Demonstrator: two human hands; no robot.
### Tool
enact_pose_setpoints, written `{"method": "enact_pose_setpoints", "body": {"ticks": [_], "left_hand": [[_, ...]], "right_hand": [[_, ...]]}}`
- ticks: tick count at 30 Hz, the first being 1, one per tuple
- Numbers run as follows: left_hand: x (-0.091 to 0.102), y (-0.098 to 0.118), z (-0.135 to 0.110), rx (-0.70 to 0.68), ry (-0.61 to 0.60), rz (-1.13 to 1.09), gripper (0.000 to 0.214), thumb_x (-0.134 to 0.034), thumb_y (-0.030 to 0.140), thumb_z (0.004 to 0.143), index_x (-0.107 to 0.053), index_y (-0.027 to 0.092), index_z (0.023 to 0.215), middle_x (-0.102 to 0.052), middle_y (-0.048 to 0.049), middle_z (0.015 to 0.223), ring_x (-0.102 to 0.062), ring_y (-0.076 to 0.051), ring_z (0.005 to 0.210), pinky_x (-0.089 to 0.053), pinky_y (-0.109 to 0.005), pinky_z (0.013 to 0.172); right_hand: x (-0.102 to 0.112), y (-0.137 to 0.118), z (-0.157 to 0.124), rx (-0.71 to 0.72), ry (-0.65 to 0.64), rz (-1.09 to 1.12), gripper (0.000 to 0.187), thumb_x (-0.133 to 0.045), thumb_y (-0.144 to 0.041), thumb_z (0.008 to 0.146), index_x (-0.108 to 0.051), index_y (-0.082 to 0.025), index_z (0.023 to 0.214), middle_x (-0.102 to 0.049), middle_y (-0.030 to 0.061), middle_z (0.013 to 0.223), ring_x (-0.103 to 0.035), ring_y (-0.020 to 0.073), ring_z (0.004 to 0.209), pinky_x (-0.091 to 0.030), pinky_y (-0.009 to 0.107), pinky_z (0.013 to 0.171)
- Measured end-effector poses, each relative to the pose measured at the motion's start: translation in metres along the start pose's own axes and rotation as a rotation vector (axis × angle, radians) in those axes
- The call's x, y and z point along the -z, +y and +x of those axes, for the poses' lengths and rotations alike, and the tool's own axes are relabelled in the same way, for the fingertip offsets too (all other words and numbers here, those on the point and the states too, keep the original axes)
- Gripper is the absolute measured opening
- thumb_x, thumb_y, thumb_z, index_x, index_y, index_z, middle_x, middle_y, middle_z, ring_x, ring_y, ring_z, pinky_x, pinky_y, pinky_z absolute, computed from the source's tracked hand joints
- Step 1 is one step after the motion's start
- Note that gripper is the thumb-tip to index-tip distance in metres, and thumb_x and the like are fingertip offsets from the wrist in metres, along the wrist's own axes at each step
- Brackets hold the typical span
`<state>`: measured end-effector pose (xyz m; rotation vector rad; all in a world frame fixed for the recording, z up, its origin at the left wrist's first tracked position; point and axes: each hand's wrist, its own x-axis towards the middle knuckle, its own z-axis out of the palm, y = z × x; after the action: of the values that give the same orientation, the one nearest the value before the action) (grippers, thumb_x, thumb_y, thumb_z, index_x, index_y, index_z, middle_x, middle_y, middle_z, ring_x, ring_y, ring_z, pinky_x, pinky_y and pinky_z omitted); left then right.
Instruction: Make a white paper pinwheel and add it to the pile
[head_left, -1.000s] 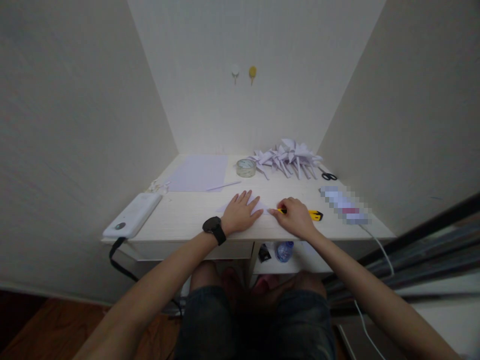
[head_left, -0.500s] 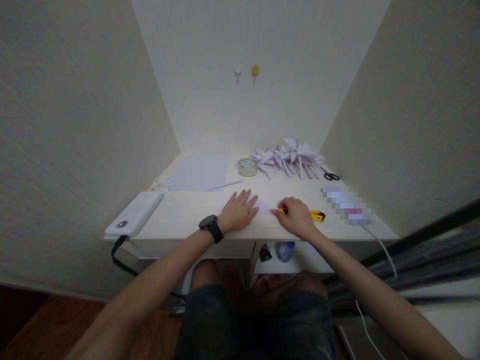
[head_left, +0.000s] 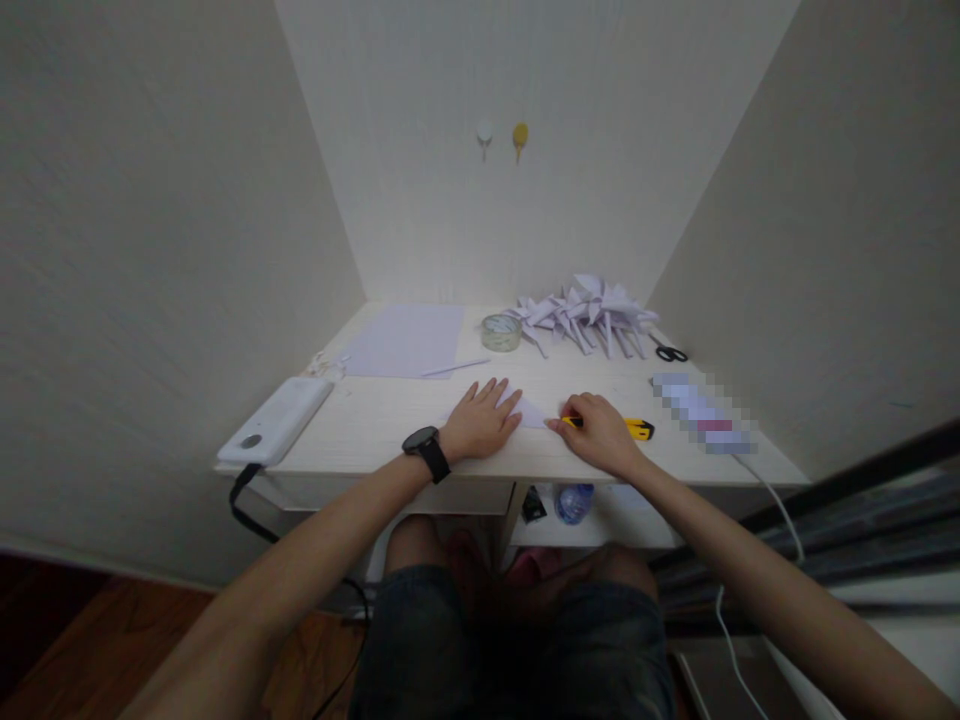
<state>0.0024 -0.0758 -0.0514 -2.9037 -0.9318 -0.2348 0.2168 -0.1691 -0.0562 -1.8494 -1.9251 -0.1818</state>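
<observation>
My left hand (head_left: 484,420) lies flat with fingers spread, pressing a folded piece of white paper (head_left: 531,412) against the desk. The paper's visible part narrows to a point on the right, and the rest is hidden under the palm. At that point, my right hand (head_left: 598,432) is closed round a yellow utility knife (head_left: 640,429), its thumb touching or very near the paper. The knife's black-trimmed end sticks out to the right of the hand. Its blade does not show clearly.
White sheets (head_left: 409,340) and a thin paper stick (head_left: 456,367) lie back left. A tape roll (head_left: 501,333), a pile of paper pinwheels (head_left: 589,315) and black-handled scissors (head_left: 671,354) are along the back. A white device (head_left: 277,420) sits left, a blurred-out phone-like item (head_left: 701,412) right.
The whole view has shifted slightly to the right with the head. Both hands, the paper and the knife keep nearly the same places on the desk.
</observation>
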Motion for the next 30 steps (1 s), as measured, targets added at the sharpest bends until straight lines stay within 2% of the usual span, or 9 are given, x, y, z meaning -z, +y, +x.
{"method": "enact_pose_setpoints", "body": {"ticks": [5,8,11,22,30], "left_hand": [[0.001,0.000,-0.001,0.009,-0.004,-0.013,0.057,-0.023,0.044,0.102,-0.036,0.018,0.151,-0.031,-0.0147,0.159,-0.027,-0.030,0.147,-0.021,-0.051,0.119],[0.000,0.000,0.000,0.008,-0.008,-0.013,0.058,-0.022,0.044,0.102,-0.036,0.018,0.151,-0.031,-0.0143,0.159,-0.026,-0.031,0.147,-0.020,-0.050,0.119],[-0.001,-0.001,0.001,0.001,-0.013,-0.017,0.059,-0.021,0.045,0.102,-0.035,0.017,0.152,-0.029,-0.0148,0.159,-0.025,-0.031,0.148,-0.020,-0.051,0.119],[-0.003,-0.003,0.001,-0.001,-0.006,-0.029,0.057,-0.023,0.044,0.102,-0.036,0.019,0.151,-0.030,-0.0133,0.159,-0.025,-0.030,0.148,-0.019,-0.051,0.120],[-0.002,-0.003,0.002,-0.011,-0.029,-0.012,0.058,-0.022,0.044,0.102,-0.035,0.017,0.152,-0.029,-0.0162,0.159,-0.025,-0.032,0.148,-0.019,-0.052,0.119]], "right_hand": [[0.007,0.009,-0.001,0.086,-0.028,0.149,0.023,-0.061,-0.042,0.088,-0.064,-0.019,0.084,-0.065,0.0080,0.086,-0.058,0.0238,0.085,-0.044,0.036,0.080],[0.011,0.023,-0.001,0.189,-0.101,0.312,0.016,-0.062,-0.029,0.087,-0.069,-0.020,0.098,-0.067,0.0088,0.096,-0.061,0.0235,0.093,-0.047,0.038,0.087],[0.012,0.036,0.002,0.225,-0.158,0.376,0.024,-0.060,-0.017,0.084,-0.073,-0.021,0.105,-0.068,0.0090,0.101,-0.062,0.0231,0.096,-0.049,0.039,0.089],[0.012,0.042,0.020,0.204,-0.233,0.365,0.027,-0.063,-0.016,0.082,-0.078,-0.026,0.103,-0.069,0.0060,0.096,-0.065,0.0216,0.092,-0.052,0.037,0.088],[0.008,0.049,0.024,0.198,-0.261,0.397,0.030,-0.063,-0.013,0.081,-0.078,-0.026,0.103,-0.069,0.0049,0.097,-0.066,0.0197,0.090,-0.052,0.035,0.087]]}}
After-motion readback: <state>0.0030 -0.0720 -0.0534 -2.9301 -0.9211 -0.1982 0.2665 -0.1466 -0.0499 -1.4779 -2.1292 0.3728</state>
